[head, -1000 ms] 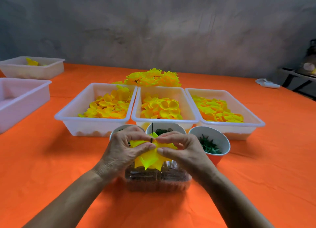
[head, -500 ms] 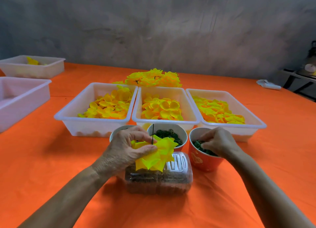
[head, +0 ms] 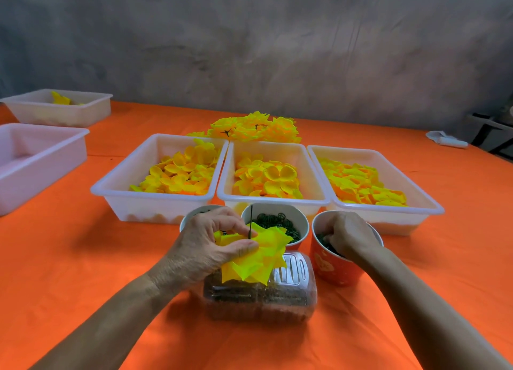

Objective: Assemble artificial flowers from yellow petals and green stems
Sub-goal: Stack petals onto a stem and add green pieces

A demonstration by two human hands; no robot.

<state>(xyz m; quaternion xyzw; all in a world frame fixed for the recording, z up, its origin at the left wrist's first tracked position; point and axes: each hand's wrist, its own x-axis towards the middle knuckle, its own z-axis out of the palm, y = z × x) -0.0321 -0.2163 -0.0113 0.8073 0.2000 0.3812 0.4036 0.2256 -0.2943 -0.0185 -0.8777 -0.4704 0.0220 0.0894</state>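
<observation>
The left hand pinches the yellow petals on a stem; the right hand reaches into the red cup, its fingers hidden.

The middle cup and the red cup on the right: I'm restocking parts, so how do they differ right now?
The middle cup stands free with nobody reaching in, while the right hand is dipped into the red cup. The middle cup's contents are plain to see, small dark green rings; the red cup's dark green pieces are mostly hidden by the hand. Both stand just in front of the white petal trays.
</observation>
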